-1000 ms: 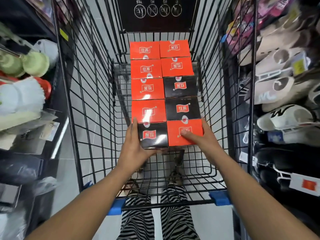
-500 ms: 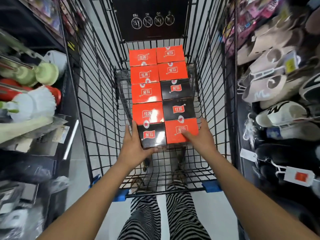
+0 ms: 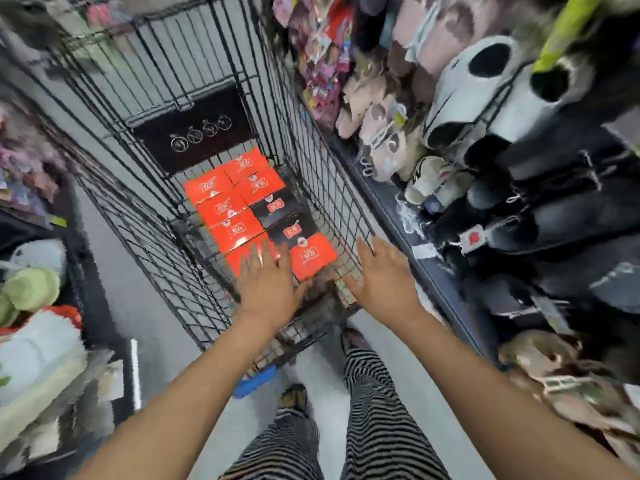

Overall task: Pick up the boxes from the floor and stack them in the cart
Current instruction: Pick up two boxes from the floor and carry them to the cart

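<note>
Nothing is held. The left hand [image 3: 268,284] and right hand [image 3: 382,277] are seen flat, fingers straight and spread, palms down. Half a second ago both were gripping the nearest pair of boxes; that pair has been let go. The near orange box [image 3: 313,256] lies flush in the right row; its neighbour is hidden under the left hand. The boxes [image 3: 239,206] lie in two rows on the cart [image 3: 322,188] bottom. This placing is judged done. Both forearms are stretched forward, the right hand by the cart's right wall.
</note>
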`<state>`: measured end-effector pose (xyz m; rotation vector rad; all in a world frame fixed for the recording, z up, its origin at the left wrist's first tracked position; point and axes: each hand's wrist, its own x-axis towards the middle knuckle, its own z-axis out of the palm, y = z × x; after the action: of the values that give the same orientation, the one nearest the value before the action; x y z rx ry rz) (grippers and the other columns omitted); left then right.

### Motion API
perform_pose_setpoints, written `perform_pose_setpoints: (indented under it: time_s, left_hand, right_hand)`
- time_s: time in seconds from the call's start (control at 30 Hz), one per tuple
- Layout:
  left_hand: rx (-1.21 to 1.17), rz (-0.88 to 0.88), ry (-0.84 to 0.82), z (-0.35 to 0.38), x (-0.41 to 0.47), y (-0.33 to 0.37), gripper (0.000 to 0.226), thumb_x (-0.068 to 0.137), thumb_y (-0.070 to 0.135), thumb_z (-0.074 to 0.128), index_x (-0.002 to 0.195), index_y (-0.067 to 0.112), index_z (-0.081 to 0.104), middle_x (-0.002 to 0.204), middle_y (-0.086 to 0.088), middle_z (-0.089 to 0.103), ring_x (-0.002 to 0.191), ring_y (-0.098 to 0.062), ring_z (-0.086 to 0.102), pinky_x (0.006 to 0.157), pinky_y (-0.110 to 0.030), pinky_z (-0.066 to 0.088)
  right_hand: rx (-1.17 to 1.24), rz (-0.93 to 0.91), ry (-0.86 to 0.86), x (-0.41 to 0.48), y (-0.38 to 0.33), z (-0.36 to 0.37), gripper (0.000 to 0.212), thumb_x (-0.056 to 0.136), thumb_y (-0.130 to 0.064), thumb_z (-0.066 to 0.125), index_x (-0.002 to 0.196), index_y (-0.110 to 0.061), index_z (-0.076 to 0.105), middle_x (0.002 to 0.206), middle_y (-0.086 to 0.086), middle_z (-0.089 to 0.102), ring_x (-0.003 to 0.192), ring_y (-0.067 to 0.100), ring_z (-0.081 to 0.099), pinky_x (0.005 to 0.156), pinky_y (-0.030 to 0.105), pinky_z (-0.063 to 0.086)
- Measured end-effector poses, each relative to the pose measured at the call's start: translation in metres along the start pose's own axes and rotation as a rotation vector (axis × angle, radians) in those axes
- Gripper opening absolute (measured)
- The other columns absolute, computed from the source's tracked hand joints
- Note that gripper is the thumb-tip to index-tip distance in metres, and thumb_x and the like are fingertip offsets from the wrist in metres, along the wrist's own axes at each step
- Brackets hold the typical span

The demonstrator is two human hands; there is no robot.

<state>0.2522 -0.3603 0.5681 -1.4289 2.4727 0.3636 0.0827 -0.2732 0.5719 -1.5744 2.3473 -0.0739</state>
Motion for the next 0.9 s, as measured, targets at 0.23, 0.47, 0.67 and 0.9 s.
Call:
perform_pose_setpoints:
  time_s: [0.23, 0.47, 0.67, 0.9]
  left_hand:
    - [0.160, 0.402, 0.074, -0.030, -0.039, 0.078, 0.077, 0.085, 0.055, 0.055, 0.143, 0.006, 0.037, 0.141, -0.025, 0.044, 0.133, -0.042, 0.037, 0.109, -0.052, 0.028]
    - [0.334, 0.842, 0.069, -0.008, -0.113, 0.204, 0.073, 0.093, 0.058, 0.039, 0.149, 0.013, 0.025, 0.152, -0.022, 0.027, 0.142, -0.040, 0.020, 0.114, -0.049, 0.015]
    - [0.477, 1.205, 0.098, 0.029, -0.198, 0.300, 0.069, 0.094, 0.056, 0.037, 0.148, 0.013, 0.027, 0.154, -0.021, 0.025, 0.144, -0.038, 0.015, 0.116, -0.048, 0.011]
    - [0.557, 1.524, 0.080, 0.103, -0.342, 0.410, 0.068, 0.095, 0.055, 0.034, 0.149, 0.014, 0.025, 0.152, -0.017, 0.028, 0.143, -0.033, 0.019, 0.117, -0.046, 0.013]
  right_hand:
    - [-0.073, 0.452, 0.024, -0.110, 0.031, -0.032, 0.070, 0.096, -0.051, 0.040, 0.150, -0.011, 0.022, 0.151, 0.019, 0.027, 0.139, 0.035, 0.025, 0.110, 0.045, 0.023]
    - [-0.012, 0.880, 0.029, -0.256, 0.094, -0.026, 0.071, 0.098, -0.052, 0.037, 0.151, -0.010, 0.018, 0.155, 0.020, 0.022, 0.142, 0.037, 0.019, 0.112, 0.048, 0.020]
    - [0.083, 1.246, 0.023, -0.412, 0.133, 0.011, 0.069, 0.099, -0.051, 0.030, 0.150, -0.008, 0.016, 0.153, 0.023, 0.023, 0.142, 0.038, 0.020, 0.111, 0.048, 0.023]
    - [0.221, 1.642, 0.154, -0.581, 0.164, 0.070, 0.068, 0.063, -0.049, 0.082, 0.107, -0.001, 0.067, 0.102, 0.027, 0.065, 0.096, 0.044, 0.063, 0.075, 0.048, 0.053]
